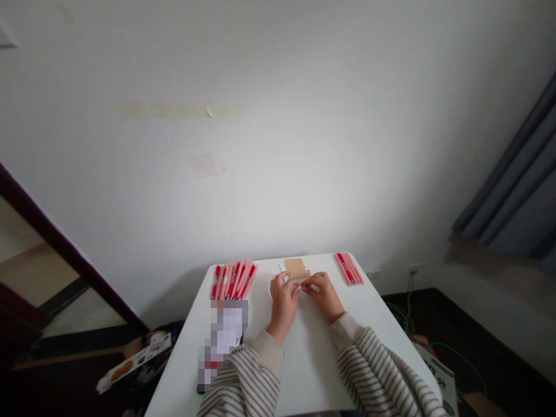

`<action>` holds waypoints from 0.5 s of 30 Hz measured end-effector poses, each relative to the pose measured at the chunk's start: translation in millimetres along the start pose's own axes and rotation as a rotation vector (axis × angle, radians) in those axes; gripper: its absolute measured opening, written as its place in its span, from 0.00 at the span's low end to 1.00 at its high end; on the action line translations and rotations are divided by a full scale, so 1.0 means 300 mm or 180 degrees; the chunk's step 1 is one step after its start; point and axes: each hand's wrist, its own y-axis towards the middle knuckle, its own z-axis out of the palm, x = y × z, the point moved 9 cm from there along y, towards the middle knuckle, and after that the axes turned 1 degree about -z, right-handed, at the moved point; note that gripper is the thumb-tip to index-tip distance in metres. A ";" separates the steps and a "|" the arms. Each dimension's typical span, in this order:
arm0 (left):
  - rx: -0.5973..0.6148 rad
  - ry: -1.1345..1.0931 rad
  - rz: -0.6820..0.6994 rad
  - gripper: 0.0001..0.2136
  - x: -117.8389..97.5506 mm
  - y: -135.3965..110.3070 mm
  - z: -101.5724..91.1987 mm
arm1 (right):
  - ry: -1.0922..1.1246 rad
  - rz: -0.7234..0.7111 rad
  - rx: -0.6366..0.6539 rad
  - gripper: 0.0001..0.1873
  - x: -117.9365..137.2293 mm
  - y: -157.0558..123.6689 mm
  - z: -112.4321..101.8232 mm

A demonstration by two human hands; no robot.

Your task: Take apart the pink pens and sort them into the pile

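Observation:
My left hand (283, 304) and my right hand (325, 295) meet over the far middle of the white table (310, 370). Both have their fingers pinched together, fingertips nearly touching. What lies between them is too small and covered to make out. Just beyond the fingers is a tan square pad (295, 267). A slim white piece (281, 269) shows by the left fingers, and a small pink piece (308, 273) by the right ones. At the far left lies a pile of pink and red pens (233, 280); several more pens (348, 269) lie side by side at the far right.
A blurred-out phone-like object (223, 341) lies beside my left forearm. The table's far edge is close to a white wall (286, 174). Green cables (402, 315) and a printed box (438, 373) are on the floor at right; another printed box (134, 362) is at left.

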 end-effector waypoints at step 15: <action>-0.0085 0.0021 -0.0018 0.04 0.014 0.000 -0.001 | 0.0439 0.0109 -0.0068 0.07 -0.039 0.003 0.002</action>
